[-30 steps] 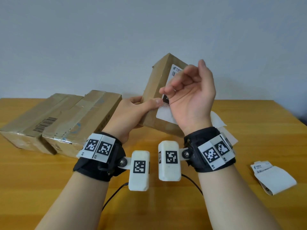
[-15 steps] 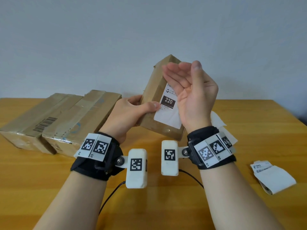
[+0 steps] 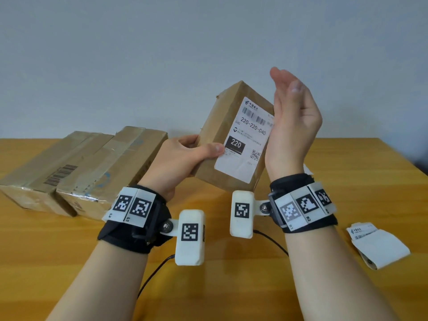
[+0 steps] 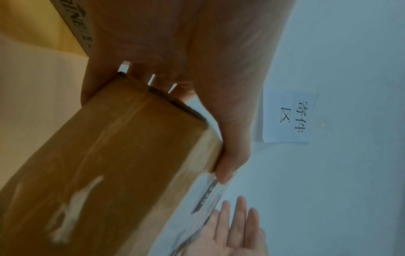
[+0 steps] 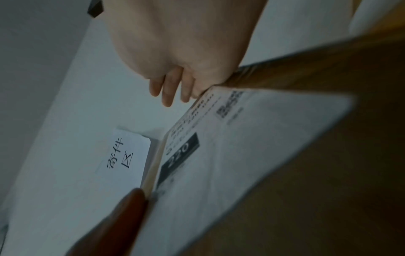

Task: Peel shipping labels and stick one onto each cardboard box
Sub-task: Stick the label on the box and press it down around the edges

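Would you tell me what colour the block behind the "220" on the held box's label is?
Black block with white digits, clearest in the head view.

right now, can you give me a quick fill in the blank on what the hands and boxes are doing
1. The left hand grips the ____ box held up off the table.
2. The big number on the shipping label stuck to that box is ____.
3. The right hand is held ____, fingers straight, at the label's edge.
4. ____ more boxes lie on the table.

Missing: cardboard; 220; open; Two

The head view is evenly lit and sharp with faint shadows, while both wrist views are dim, bluish, motion-blurred and soft on the nearest surfaces.
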{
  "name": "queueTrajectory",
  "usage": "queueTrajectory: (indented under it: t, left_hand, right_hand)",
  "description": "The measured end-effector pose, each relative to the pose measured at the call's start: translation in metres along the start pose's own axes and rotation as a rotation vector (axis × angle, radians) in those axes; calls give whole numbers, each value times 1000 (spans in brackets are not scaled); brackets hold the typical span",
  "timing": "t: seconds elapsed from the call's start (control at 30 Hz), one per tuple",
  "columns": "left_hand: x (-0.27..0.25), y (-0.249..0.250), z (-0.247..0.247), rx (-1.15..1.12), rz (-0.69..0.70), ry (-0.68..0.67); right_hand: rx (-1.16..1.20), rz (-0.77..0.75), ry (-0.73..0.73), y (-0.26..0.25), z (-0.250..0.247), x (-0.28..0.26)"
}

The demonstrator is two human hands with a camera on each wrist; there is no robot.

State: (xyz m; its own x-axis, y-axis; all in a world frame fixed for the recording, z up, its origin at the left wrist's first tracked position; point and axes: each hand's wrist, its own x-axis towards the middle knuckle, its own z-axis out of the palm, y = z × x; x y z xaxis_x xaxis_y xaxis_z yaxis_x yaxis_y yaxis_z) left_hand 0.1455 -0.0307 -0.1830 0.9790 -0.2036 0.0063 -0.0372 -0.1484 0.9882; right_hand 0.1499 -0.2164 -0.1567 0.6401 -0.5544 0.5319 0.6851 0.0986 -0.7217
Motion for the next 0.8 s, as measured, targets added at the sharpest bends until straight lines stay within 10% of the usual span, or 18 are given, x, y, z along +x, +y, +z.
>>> queueTrajectory:
  t: [0.4, 0.8]
  left_hand:
    - [5, -2, -3, -35, 40, 98]
    - [0, 1, -8, 29, 187, 86]
  right_hand:
    - [-779, 90, -258, 9, 11, -9]
    - [-542, 87, -72, 6, 1, 3]
